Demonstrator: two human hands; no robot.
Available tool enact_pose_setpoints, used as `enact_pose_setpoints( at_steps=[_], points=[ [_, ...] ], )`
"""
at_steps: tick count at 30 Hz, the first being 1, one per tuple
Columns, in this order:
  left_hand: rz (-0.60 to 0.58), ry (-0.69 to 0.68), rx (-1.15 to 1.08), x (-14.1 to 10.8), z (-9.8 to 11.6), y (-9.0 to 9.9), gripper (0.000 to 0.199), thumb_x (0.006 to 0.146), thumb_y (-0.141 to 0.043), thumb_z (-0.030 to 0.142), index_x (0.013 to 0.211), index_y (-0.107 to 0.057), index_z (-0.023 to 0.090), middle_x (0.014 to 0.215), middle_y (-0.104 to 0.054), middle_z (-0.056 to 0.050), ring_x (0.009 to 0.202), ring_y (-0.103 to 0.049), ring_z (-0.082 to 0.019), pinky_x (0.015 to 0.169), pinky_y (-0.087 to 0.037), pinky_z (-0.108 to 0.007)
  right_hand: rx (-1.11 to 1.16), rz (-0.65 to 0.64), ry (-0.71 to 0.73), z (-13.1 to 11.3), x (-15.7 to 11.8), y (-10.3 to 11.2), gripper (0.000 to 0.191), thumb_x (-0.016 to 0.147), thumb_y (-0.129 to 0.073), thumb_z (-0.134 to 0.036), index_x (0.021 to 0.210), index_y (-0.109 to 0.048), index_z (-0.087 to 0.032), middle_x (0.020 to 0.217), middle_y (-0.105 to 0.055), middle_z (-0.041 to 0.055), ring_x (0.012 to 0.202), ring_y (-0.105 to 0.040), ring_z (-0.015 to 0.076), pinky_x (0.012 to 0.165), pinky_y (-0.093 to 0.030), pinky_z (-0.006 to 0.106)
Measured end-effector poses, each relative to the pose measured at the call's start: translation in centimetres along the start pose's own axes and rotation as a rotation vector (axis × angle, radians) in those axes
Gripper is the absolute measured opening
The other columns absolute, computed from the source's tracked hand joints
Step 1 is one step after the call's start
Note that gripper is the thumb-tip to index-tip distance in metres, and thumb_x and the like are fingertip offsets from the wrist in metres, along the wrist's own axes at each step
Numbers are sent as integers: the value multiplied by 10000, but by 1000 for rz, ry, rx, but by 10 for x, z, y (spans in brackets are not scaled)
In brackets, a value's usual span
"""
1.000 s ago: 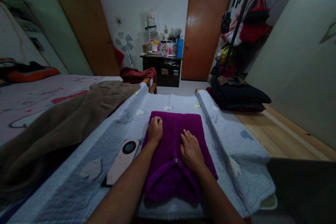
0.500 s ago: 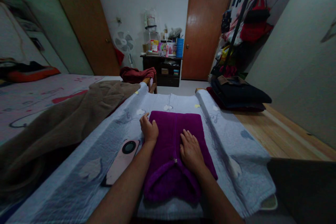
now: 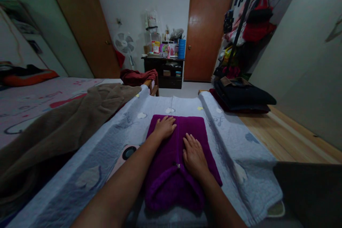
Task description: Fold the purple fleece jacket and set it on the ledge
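A folded purple garment [image 3: 167, 153] lies flat on a pale blue patterned cloth [image 3: 173, 103], its zipper running down the middle and its collar toward me. My left hand [image 3: 165, 127] rests on the upper left part of the garment, fingers spread and holding nothing. On the right half, beside the zipper, my right hand [image 3: 194, 154] lies flat with its fingers stretched out. A pink phone [image 3: 130, 152] with a round black camera ring lies left of the garment, partly hidden by my left forearm.
A brown blanket [image 3: 88, 114] lies to the left. Dark folded clothes [image 3: 244, 94] are stacked on the wooden surface [image 3: 263, 135] at the right. Farther back stand a fan [image 3: 125, 44] and a black cabinet [image 3: 162, 74].
My left hand has moved right, from the garment's left edge onto its upper part, and lies flatter. Its forearm now covers more of the phone. My right hand has stayed in place.
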State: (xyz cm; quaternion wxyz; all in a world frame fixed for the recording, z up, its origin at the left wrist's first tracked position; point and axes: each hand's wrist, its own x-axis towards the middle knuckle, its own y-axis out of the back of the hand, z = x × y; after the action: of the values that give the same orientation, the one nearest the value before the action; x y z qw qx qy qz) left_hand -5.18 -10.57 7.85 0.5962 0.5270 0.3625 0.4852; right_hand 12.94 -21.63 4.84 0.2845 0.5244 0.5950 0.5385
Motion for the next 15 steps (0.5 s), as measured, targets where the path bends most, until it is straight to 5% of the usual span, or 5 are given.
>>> enact_pose_setpoints(
  at_steps=[8,12,15],
  points=[
    [-65,224,-110,20,-10,0,613,801,-503,676,1339,-519,383,1519,-372,-84,1385,-238,-472,991,-166,-773,8,-3,-5,-2,-1,2,510,905,-388,-198,1408,-452,-148,1531,-338,73,1423,-263,217,1160,-222,410],
    [-9,346,-165,21,-22,-8,865,651,-533,826,1372,-494,351,1522,-336,-164,1356,-248,-525,956,-231,-764,21,-13,-9,-3,-1,4,510,908,-381,-196,1411,-448,-147,1536,-330,65,1426,-255,213,1166,-209,403],
    [23,355,-196,19,-29,-17,846,695,-495,816,1397,-458,345,1521,-335,-161,1360,-272,-487,959,-304,-711,32,-15,-10,-3,-1,5,504,916,-372,-199,1412,-447,-148,1538,-326,56,1430,-244,208,1172,-191,398]
  ],
)
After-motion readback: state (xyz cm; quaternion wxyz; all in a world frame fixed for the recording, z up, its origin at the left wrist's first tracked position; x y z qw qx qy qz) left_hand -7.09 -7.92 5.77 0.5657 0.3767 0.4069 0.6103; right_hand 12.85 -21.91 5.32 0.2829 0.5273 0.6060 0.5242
